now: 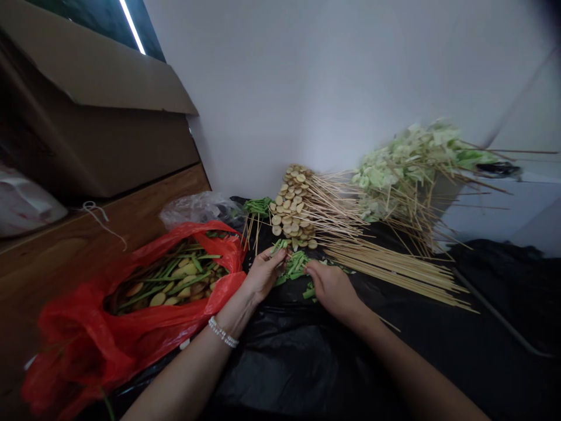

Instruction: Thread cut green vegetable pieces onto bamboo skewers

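My left hand (266,271) is closed in a pinch, with short cut green bean pieces (279,245) at its fingertips. My right hand (329,285) is closed just to the right, its fingertips close to a small pile of cut green beans (297,264) on black plastic sheeting (289,356). A thin bamboo skewer (390,323) sticks out behind my right wrist, in line with that hand; its front end is hidden by the fingers. Beyond the hands lie stacked skewers of potato slices (293,204) and a bundle of skewered green beans (258,206).
A red plastic bag (127,345) of potato slices and beans lies open at left, near a clear plastic bag (197,207). Loose bamboo skewers (403,272) lie at right, below piled cabbage skewers (407,155). A cardboard box (127,140) and white wall (280,88) stand behind.
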### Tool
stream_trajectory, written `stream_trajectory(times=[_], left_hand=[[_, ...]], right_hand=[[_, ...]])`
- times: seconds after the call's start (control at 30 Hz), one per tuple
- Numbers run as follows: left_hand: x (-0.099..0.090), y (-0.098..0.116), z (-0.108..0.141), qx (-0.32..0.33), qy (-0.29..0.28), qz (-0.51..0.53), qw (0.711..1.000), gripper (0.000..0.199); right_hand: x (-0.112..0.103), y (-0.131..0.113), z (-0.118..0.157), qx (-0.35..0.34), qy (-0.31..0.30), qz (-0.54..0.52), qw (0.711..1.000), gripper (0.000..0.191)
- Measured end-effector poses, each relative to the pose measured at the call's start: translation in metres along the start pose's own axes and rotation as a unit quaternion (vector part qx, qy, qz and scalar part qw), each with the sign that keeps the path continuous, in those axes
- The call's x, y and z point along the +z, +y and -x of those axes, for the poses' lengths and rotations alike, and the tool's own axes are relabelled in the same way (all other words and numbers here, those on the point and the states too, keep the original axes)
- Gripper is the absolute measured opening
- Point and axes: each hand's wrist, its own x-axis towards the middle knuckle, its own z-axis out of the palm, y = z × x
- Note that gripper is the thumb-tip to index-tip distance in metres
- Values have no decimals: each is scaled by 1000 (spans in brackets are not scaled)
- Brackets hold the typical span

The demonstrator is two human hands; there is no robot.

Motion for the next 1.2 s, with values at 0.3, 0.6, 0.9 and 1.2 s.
stream_trajectory(times=[0.3, 0.6, 0.9, 1.2], left_hand=[[1, -2, 1, -27, 3, 18, 999, 32], [-2, 2, 0, -32, -7, 16, 999, 29], [4, -2, 3, -54, 1, 8, 999, 23], [2, 10, 1, -19, 51, 29, 998, 28]], right_hand=[[2, 3, -4, 8, 12, -5, 1000, 25], [1, 3, -3, 4, 0, 3, 1000, 26], [3, 4, -3, 13, -6, -1, 1000, 25], [-2, 3, -3, 21, 2, 36, 999, 24]])
